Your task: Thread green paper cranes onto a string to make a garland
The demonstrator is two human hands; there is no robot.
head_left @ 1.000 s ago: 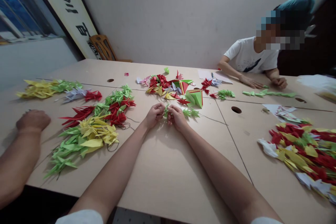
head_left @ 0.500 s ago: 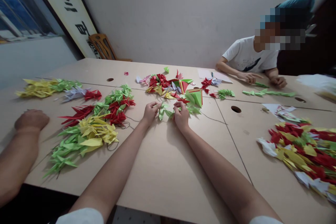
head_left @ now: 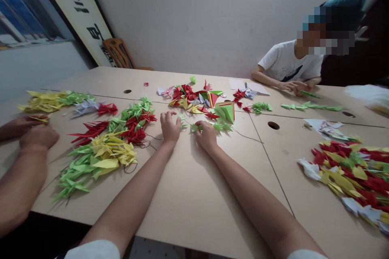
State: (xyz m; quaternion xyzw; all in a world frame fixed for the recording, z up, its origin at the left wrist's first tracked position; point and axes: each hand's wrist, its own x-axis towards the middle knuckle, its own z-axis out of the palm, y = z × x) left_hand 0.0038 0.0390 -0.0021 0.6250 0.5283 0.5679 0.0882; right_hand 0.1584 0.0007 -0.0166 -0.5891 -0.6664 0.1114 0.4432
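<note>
Green paper-crane strand (head_left: 218,127) lying crosswise ahead of both hands; right hand (head_left: 206,135) nearer, curled onto it, clamp unclear; left hand (head_left: 169,127) just beside, spread open, hands apart.

A short row of small pale green paper cranes (head_left: 221,126) lies loosely on the table, just ahead of the right hand (head_left: 206,136). Their wings are folded and pointed, and they sit at uneven angles, some tipped on their sides. The nearest crane touches the hand, and one more sits apart, further left of it. A thin dark thread (head_left: 246,138) runs out from the row, slack across the tabletop, to the right of the hand.
</note>
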